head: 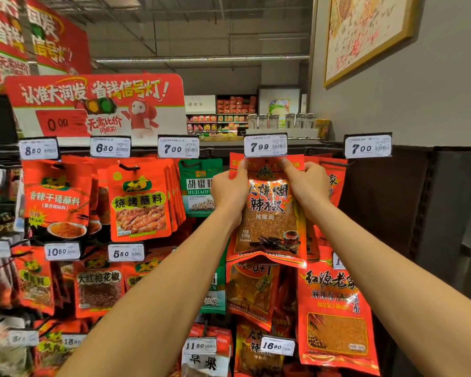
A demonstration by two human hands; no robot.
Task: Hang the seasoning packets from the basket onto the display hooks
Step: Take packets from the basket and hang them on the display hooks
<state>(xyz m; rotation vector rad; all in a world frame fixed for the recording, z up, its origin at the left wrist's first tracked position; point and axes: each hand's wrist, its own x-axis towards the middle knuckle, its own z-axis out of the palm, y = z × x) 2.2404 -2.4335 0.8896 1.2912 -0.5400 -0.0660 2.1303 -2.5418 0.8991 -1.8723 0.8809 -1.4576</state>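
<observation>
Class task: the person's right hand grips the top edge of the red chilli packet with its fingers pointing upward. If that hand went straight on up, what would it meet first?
Probably the 7.99 price tag, directly above the right hand's fingertips at the chilli packet top; depth is unclear.

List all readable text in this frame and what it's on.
"7.99": price tag above the chili packet both hands hold.
"100g": that packet.
"8.50", "6.80", "7.00", "7.00": top-row tags.
"10.50", "5.80": second-row tags.
"11.50", "16.90": lower tags.
"HUJIAOFEN", partly covered: green packet.
"0.00": red sign.
Barcodes, fine print: unreadable.
</observation>
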